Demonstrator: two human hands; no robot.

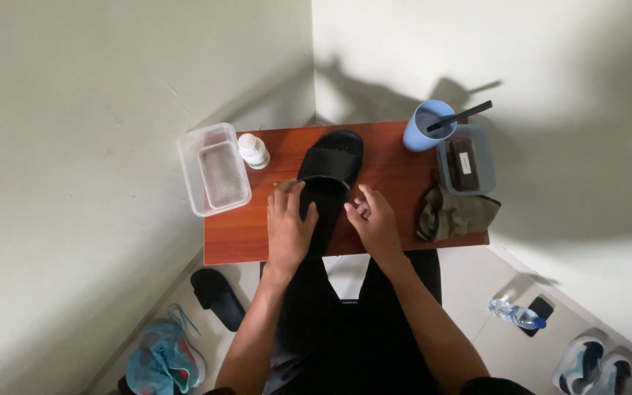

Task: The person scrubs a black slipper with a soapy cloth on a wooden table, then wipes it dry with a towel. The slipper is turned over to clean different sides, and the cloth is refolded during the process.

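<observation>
- Nearest to cam: both forearms run up from the bottom edge over dark-trousered legs, converging on the small red-brown table point(374, 175).
- Black slide sandal point(329, 167) lies lengthwise on the table, toe end toward the far wall corner, heel end toward me. Its strap sits approx mid-table.
- Left hand point(289, 227) lies palm-down on the sandal's heel half, left side. Fingers point(295, 194) are spread loosely, tips pointing toward the strap and reaching just short of it; thumb lies across the dark footbed. No closed grip, more a flat press.
- Right hand point(377, 223) is at the sandal's right edge near the heel, wrist angled inward. Its fingers are curled, tips at the sandal's side; can't tell if they actually pinch it or just touch.
- Both wrists overhang the table's near edge.
- L of the sandal: white bottle point(254, 151), then a clear tub point(213, 178) hanging off the table's left end.
- R side: blue cup point(426, 126) w/ a dark stick in it, a lidded container point(467, 159), and a crumpled olive cloth point(456, 214) near the right hand.
- On the floor: second black sandal point(217, 296) bottom left, teal sneaker point(166, 358) beside it, water bottle point(515, 314) at right.
</observation>
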